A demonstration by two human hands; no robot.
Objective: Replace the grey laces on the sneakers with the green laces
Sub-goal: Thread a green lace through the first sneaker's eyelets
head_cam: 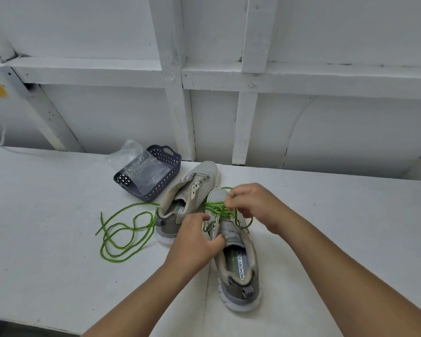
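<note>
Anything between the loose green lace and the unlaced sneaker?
Nothing visible. The loose lace lies on the table left of the unlaced sneaker, one end reaching its side. Both hands are on the near sneaker.

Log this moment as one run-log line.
right hand: pinches green lace | left hand: holds near sneaker | far sneaker: unlaced | spare lace: loose

White table [46, 190]: 2 sneakers [238, 259], lace [122, 229], basket [151, 176].
</note>
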